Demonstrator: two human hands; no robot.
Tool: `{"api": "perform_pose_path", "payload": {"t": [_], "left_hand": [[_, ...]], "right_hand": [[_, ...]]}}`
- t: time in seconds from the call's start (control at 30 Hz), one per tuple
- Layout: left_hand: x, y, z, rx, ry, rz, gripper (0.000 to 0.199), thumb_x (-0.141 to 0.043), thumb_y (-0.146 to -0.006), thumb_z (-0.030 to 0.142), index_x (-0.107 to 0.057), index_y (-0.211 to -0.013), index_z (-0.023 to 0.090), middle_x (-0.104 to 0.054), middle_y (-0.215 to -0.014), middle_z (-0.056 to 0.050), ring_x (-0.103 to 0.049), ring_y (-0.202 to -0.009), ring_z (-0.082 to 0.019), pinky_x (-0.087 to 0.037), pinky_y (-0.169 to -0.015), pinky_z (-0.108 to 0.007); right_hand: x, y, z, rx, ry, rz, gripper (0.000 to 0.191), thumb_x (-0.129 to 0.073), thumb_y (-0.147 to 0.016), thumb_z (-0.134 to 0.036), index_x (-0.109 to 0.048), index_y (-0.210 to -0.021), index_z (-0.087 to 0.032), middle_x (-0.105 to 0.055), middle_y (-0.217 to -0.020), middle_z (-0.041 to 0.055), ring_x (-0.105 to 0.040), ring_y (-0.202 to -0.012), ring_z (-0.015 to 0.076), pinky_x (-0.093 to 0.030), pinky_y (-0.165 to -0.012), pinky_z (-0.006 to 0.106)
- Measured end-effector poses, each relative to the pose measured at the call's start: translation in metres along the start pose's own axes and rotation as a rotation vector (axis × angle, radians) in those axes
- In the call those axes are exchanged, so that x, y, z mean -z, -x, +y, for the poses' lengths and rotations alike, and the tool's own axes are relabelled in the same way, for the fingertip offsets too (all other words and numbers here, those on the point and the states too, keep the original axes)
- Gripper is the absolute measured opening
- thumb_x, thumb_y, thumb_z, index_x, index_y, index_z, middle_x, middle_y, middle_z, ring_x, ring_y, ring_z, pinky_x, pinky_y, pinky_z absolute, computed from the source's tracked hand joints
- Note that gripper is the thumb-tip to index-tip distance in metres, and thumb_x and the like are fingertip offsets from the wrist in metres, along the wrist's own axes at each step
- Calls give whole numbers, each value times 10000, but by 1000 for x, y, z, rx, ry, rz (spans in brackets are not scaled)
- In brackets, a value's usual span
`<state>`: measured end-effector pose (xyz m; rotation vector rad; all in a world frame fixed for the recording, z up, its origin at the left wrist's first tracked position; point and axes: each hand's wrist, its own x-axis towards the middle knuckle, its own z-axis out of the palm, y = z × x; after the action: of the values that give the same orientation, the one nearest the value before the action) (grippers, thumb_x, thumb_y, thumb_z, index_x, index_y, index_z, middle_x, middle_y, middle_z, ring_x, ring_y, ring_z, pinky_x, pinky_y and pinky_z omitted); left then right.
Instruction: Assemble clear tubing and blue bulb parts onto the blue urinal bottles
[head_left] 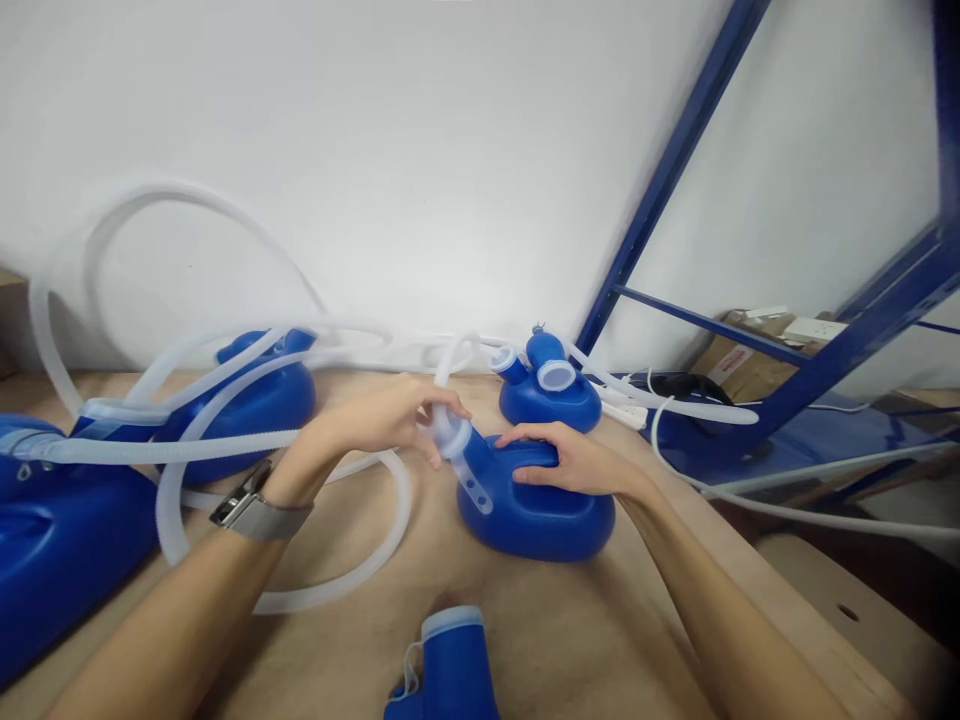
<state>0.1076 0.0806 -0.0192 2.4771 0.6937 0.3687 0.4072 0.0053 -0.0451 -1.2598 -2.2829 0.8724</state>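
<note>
A blue plastic urinal bottle point(551, 525) lies on the tabletop in front of me, its neck tilted up to the left. My right hand point(566, 460) grips its moulded handle from the right side. At the mouth, the fingers of my left hand point(412, 415) close around a translucent cap point(452, 436), which sits on the neck. A white hose point(454, 355) rises from this cap and bends towards the wall. From the cap hangs a translucent strap point(476, 490) with holes, resting against the bottle. My left palm is turned away from view.
Behind stands another blue bottle point(551, 400). More blue bottles point(67, 540) with looping hoses point(375, 560) crowd the left. A blue tube-shaped piece with a pale rim point(457, 665) is at the near edge. A blue metal rack point(675, 170) rises at right, beside a cardboard box point(739, 365).
</note>
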Motion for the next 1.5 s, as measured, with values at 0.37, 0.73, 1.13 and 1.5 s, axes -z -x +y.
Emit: {"api": "perform_pose_path", "payload": {"t": [0.37,0.73,1.13,1.5], "left_hand": [[-5,-1,3,101,-126,32,671,-935,-686,517,-741,-1265,240,-789,-925,-44,-741,-853,-255,-507,-749,-297],[-8,11,8,46,-215,26,723,-704,-833,742,-663,-1390,282,-784,-990,-44,-724,-843,-247,-494,-718,-304],[-18,4,6,46,-116,108,684,-716,-810,769,-730,-1233,231,-730,-755,8,-661,-671,-194,-412,-628,-277],[-33,0,22,224,3,159,548,-660,-861,739,-729,-977,208,-654,-637,30,-594,-568,-165,-363,-553,-260]], "right_hand": [[0,0,1,-10,-23,-12,459,-771,-884,-485,-738,-1268,-235,-735,-1361,78,-670,-1282,313,-502,-1143,458],[-1,4,-1,-25,-49,24,483,-789,-880,-501,-747,-1294,-255,-741,-1361,55,-668,-1289,305,-498,-1155,439],[-2,2,-4,10,-48,9,488,-754,-897,-493,-734,-1321,-252,-733,-1379,70,-663,-1309,326,-514,-1140,464],[-3,1,-4,-9,-3,38,543,-732,-860,-589,-770,-1264,-230,-766,-1311,91,-698,-1245,352,-535,-1115,465]]}}
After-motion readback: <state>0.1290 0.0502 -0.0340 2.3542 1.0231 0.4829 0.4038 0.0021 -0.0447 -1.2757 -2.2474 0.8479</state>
